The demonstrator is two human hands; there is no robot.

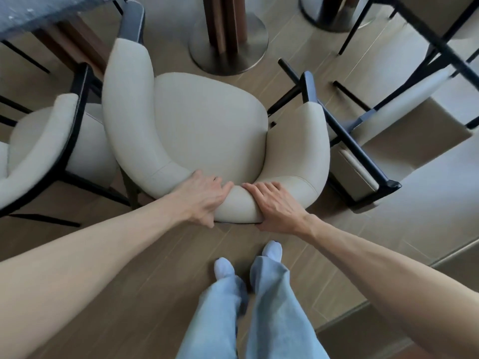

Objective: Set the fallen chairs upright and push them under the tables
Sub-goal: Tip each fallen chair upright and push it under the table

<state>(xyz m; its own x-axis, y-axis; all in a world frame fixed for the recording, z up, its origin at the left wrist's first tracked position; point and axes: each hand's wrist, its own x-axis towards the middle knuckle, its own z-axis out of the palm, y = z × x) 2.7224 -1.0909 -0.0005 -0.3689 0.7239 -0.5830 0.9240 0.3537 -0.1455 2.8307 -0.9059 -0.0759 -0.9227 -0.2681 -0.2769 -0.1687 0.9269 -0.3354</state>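
A cream upholstered chair (197,120) with a curved backrest stands upright in front of me, its seat facing a round table pedestal (228,47). My left hand (204,196) grips the top of the backrest, fingers curled over it and thumb behind. My right hand (276,206) grips the same backrest just to the right. A second cream chair (39,146) stands upright at the left. Another chair (363,141) lies fallen on the floor at the right, its black legs pointing up and away.
A dark stone tabletop (39,11) shows at the top left. A second metal pedestal base (331,14) is at the top right. My feet (225,268) in light socks stand on the wood floor behind the chair.
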